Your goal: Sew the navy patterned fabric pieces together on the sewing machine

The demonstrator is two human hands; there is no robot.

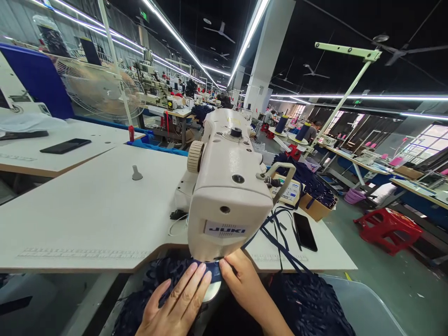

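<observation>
Long rows of sewing stations run back under strip lights, and nearest is a white worktable (87,210) carrying one cream sewing machine (227,186) at its front edge. Two hands work at the notch cut into that front edge. One piece of dark navy fabric (304,303) (textured, almost ruffled) spreads below the table edge and runs up under the machine's head. The left hand (175,305) lies flat on the cloth with its fingers stretched out and close together, pressing rather than grasping. The right hand (241,280) sits just beside it, fingers curled down onto the fabric at the foot of the machine; whether it pinches the cloth cannot be told. The machine's head blocks the needle area from sight.

Two black phones are in view: one phone (305,231) near the table's right front corner, another phone (65,145) on the neighbouring table to the left. Several dark blue straps (276,238) trail from the machine across the right part of the tabletop. One cardboard box (315,207) of dark cloth sits at the right edge, beside a control panel (289,191). One small grey knob (136,173) stands alone on the open left stretch. Two thread cones (282,124) rise behind the machine. One red stool (387,228) stands on the floor to the right, and one large fan (100,88) stands beyond the left table.
</observation>
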